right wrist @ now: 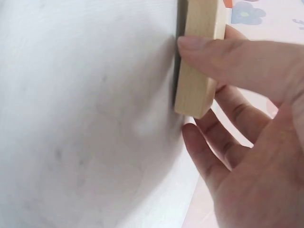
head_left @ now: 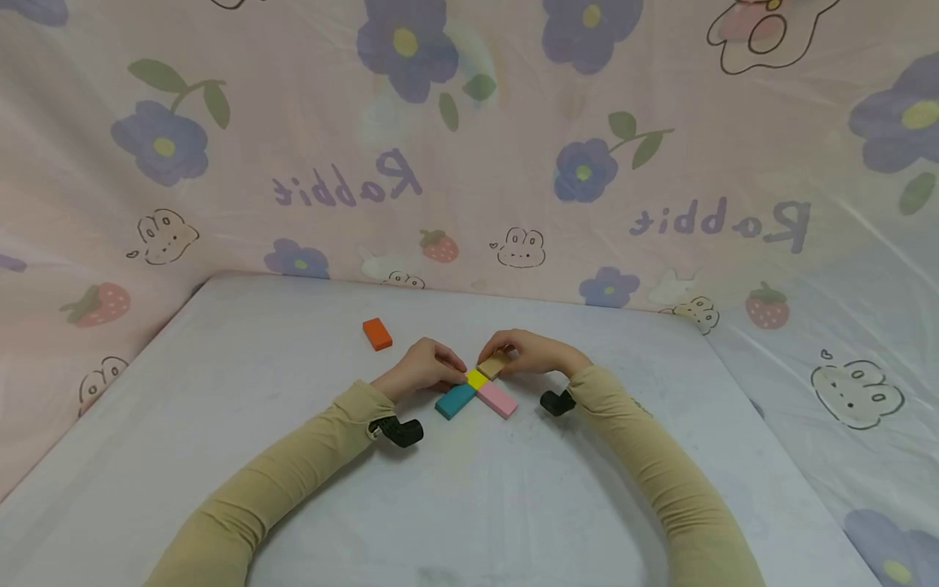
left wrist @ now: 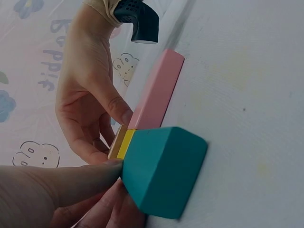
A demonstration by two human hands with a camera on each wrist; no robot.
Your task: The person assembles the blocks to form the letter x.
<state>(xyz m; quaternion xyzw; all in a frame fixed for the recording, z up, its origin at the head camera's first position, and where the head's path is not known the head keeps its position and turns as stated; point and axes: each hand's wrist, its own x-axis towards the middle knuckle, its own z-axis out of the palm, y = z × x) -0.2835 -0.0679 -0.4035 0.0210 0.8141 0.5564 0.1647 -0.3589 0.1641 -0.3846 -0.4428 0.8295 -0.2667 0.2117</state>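
Four-armed in outline, a group of blocks lies on the table around a small yellow block (head_left: 477, 378). A teal block (left wrist: 166, 173) and a pink block (left wrist: 159, 90) extend toward the near side. My right hand (head_left: 531, 352) grips a plain wooden block (right wrist: 195, 71) at the yellow block's far right side, thumb across one face and fingers behind. My left hand (head_left: 425, 365) is at the yellow and teal blocks, its thumb tip right at their shared corner. Its other fingers are partly hidden behind the teal block; I cannot tell whether they pinch it.
An orange block (head_left: 377, 334) lies farther back, left of the group. White cloth covers the table (head_left: 469, 505). Printed fabric (head_left: 484, 187) hangs behind and at both sides. Black wrist cameras (head_left: 399, 431) protrude below the sleeves, close above the table.
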